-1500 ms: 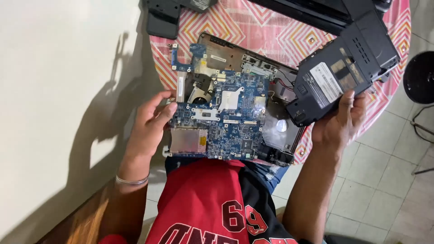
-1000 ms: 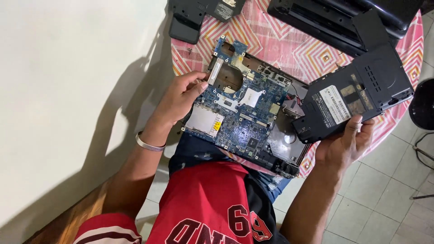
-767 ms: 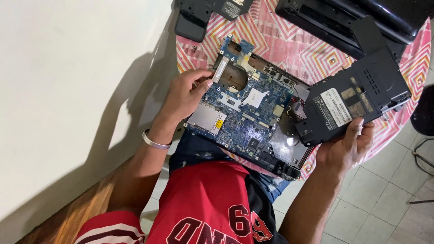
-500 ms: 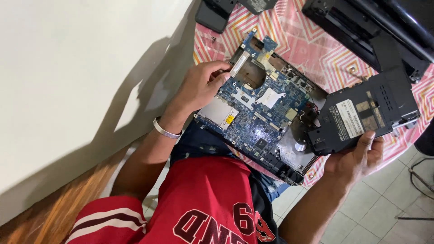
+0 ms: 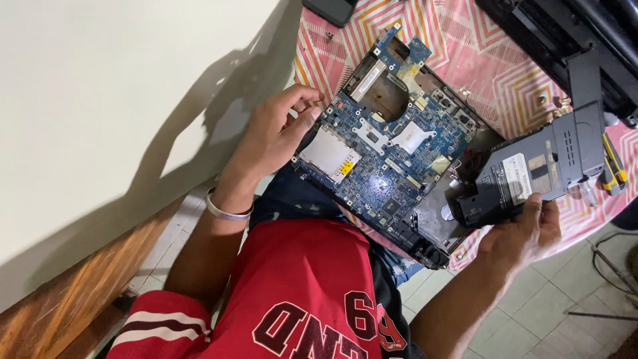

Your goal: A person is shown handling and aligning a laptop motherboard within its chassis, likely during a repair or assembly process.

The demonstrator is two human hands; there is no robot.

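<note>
A blue laptop motherboard [image 5: 392, 153] lies tilted across my lap and the table's near edge, still seated in a black chassis piece [image 5: 432, 233]. My left hand [image 5: 276, 133] grips the board's left edge, fingers curled over it. My right hand [image 5: 525, 233] holds the lower end of a dark grey laptop base cover [image 5: 538, 169] with a white label, raised just right of the board.
A red and cream zigzag cloth [image 5: 465, 40] covers the table. Black laptop parts [image 5: 565, 40] lie at the far right, a dark object [image 5: 330, 9] at the top edge, a yellow-handled tool [image 5: 613, 163] by the cover. A cream wall [image 5: 119, 100] stands left; tiled floor [image 5: 571, 299] lies right.
The view has swung so board and table sit further right. My left hand keeps hold of the board's left edge, and my right hand has lowered the grey cover.
</note>
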